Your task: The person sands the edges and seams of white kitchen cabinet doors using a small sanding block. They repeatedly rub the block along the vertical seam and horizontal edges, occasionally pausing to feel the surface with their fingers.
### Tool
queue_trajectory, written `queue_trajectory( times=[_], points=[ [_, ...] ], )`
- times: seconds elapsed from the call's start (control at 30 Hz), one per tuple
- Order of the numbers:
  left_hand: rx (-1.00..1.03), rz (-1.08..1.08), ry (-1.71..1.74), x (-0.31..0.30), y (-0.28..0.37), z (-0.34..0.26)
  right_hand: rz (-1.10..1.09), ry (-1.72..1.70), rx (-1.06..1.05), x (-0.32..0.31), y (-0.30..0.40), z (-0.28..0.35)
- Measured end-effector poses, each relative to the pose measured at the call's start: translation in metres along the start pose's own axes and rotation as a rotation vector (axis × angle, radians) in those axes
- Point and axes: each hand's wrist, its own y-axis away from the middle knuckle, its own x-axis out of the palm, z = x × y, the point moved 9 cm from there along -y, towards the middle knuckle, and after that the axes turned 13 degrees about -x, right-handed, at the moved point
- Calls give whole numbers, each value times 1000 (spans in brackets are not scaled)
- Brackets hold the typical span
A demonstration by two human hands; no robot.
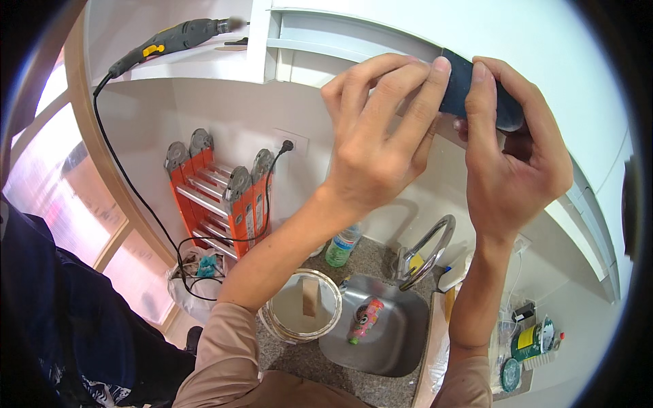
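Overhead, beside the white cabinet underside, I hold a dark blue strip (pixel 457 81) that looks like sandpaper. It bends at its right end, where a pale, dusty edge shows. My left hand (pixel 385 127) pinches its left end, with the fingertips on the face and the thumb mostly hidden. The right end is gripped by my right hand (pixel 515 153), its thumb in front and some fingers curled behind. Just left of the strip runs a recessed channel (pixel 326 35) in the white cabinet (pixel 510 25).
A corded rotary tool (pixel 183 38) lies on the open shelf at left. Below are a folded orange ladder (pixel 219 199), a bucket (pixel 334 316), a plastic bottle (pixel 343 247), a steel sink (pixel 398 352) holding a pink bottle (pixel 366 321), and a faucet (pixel 441 239). Another person (pixel 76 316) stands at left.
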Motion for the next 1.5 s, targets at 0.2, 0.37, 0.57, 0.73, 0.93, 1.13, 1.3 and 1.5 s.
queue_trajectory(
  times=[0.2,0.37,0.57,0.73,0.93,1.13,1.3,1.5],
  points=[
    [5,23,22,1,-1,-1,-21,23,4,-3,3,-3],
    [-30,26,6,-1,-3,0,-36,-12,20,-1,3,-3],
    [-12,46,-14,1,-3,-4,-105,-31,49,-6,8,-7],
    [-33,33,4,-2,-3,1,-16,5,48,0,4,-2],
    [-26,49,-4,0,-4,-3,-58,20,58,-5,7,-4],
    [-9,41,37,4,0,-1,-28,26,57,-4,7,-4],
    [-7,32,29,4,0,-1,-39,23,23,-3,6,-4],
    [-1,36,22,2,-1,0,-13,42,33,-2,5,-2]
  ],
)
